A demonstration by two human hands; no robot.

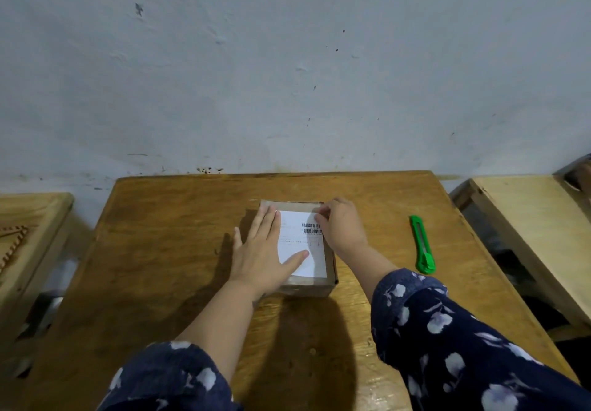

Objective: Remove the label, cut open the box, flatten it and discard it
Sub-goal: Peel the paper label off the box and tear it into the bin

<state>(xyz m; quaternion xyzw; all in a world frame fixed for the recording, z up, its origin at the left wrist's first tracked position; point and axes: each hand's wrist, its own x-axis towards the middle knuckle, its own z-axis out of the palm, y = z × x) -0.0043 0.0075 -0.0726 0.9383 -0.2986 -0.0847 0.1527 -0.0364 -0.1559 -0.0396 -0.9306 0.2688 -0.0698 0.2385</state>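
Note:
A small brown cardboard box (311,286) stands in the middle of the wooden table (166,250). A white label (297,238) with barcodes covers most of its top. My left hand (262,250) lies flat on the left part of the box top, fingers spread, thumb resting on the label. My right hand (342,223) is at the label's far right corner, with its fingertips curled and pinching at the edge there. A green utility knife (422,246) lies on the table to the right of the box, a hand's width away.
A pale plastered wall (287,75) rises right behind the table. A light wooden bench or table (537,234) stands to the right, and another piece of wooden furniture (28,228) to the left, each across a narrow gap.

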